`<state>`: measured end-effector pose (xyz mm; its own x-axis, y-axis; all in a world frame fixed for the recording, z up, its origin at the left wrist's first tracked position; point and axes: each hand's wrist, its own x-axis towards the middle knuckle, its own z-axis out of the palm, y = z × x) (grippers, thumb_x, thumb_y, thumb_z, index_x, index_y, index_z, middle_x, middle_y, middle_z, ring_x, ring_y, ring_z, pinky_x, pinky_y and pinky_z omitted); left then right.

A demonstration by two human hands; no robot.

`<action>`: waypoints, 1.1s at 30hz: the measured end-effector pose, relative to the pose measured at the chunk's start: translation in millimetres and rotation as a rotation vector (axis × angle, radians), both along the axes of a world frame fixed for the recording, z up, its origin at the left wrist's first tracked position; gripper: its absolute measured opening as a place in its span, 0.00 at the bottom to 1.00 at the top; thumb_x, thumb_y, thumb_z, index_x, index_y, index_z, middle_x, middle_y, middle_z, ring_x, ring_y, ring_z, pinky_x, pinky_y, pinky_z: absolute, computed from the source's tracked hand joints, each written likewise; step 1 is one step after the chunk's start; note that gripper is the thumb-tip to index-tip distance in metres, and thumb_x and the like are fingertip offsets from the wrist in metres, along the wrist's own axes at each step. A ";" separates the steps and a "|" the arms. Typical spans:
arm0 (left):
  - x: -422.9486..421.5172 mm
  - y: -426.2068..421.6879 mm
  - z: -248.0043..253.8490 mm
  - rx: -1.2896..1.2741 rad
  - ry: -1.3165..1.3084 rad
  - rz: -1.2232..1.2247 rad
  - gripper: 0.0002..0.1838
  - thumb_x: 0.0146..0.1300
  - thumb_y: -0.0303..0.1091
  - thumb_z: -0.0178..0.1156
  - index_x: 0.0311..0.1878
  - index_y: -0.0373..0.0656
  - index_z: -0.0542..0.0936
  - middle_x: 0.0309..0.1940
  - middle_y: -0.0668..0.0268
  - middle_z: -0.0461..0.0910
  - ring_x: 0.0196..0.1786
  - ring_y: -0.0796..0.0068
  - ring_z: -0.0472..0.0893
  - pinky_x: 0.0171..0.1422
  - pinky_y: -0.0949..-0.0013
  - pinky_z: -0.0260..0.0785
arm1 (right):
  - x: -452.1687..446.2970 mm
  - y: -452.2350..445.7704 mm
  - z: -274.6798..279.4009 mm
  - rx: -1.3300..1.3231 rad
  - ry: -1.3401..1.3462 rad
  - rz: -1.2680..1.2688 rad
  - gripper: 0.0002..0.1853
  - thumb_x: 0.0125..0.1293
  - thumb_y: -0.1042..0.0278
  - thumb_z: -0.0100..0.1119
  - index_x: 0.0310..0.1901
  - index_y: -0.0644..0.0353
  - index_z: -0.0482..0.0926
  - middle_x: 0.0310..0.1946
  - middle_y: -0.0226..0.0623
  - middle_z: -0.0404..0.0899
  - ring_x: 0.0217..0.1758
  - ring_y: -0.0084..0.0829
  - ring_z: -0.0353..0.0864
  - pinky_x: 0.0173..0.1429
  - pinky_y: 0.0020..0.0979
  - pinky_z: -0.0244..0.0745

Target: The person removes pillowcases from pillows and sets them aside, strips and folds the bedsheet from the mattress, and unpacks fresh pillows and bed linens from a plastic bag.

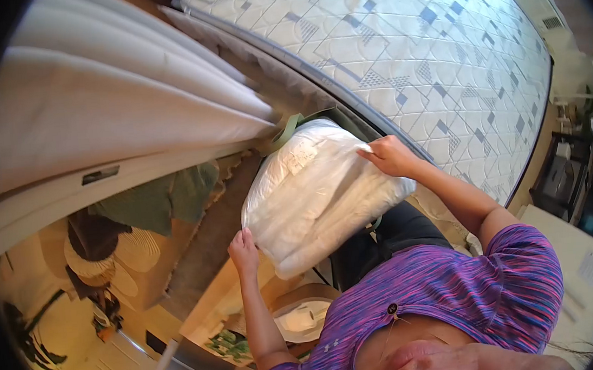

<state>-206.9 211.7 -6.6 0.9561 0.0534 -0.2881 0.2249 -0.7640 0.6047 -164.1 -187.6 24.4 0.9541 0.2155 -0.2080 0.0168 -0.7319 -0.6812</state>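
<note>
A puffy bundle of white bedding (pixel 312 198) hangs in front of my legs, stretched between my two hands. Its surface looks soft and slightly shiny, with folds along the lower side and a faint printed patch near the top. My left hand (pixel 244 251) pinches the bundle's left edge between thumb and fingers. On the opposite side, my right hand (pixel 389 157) grips the upper right edge with curled fingers. A green strap (pixel 288 131) shows behind the top of the bundle, and what it belongs to is mostly hidden.
A bare patterned mattress (pixel 398 56) fills the upper right. Pale hanging fabric (pixel 119 95) and a white panel with a recessed handle (pixel 100 175) stand on the left. Hats (pixel 92 263) lie beyond it. A dark shelf (pixel 562 172) stands far right.
</note>
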 end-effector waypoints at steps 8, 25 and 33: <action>78.9 -87.3 166.3 -0.480 -0.117 -0.051 0.17 0.63 0.36 0.46 0.20 0.38 0.68 0.16 0.79 0.63 0.21 0.90 0.59 0.22 0.81 0.50 | -25.7 -71.5 161.2 0.114 -0.040 -0.516 0.23 0.60 0.55 0.49 0.18 0.69 0.70 0.08 0.38 0.58 0.12 0.25 0.55 0.18 0.31 0.54; 185.4 -389.7 236.8 -0.643 -0.613 -0.477 0.11 0.60 0.29 0.48 0.22 0.38 0.68 0.16 0.72 0.63 0.22 0.83 0.62 0.26 0.77 0.55 | -48.6 -341.1 209.4 -0.070 -0.826 -0.705 0.15 0.60 0.61 0.50 0.23 0.65 0.70 0.15 0.43 0.66 0.18 0.40 0.65 0.24 0.33 0.60; 93.2 -463.2 -24.3 -0.189 -0.428 -1.100 0.09 0.56 0.29 0.48 0.21 0.39 0.69 0.18 0.55 0.71 0.24 0.54 0.73 0.29 0.58 0.66 | -129.5 -378.2 -77.8 -0.219 -0.161 -1.034 0.10 0.58 0.65 0.48 0.29 0.64 0.72 0.27 0.46 0.73 0.33 0.48 0.71 0.35 0.41 0.65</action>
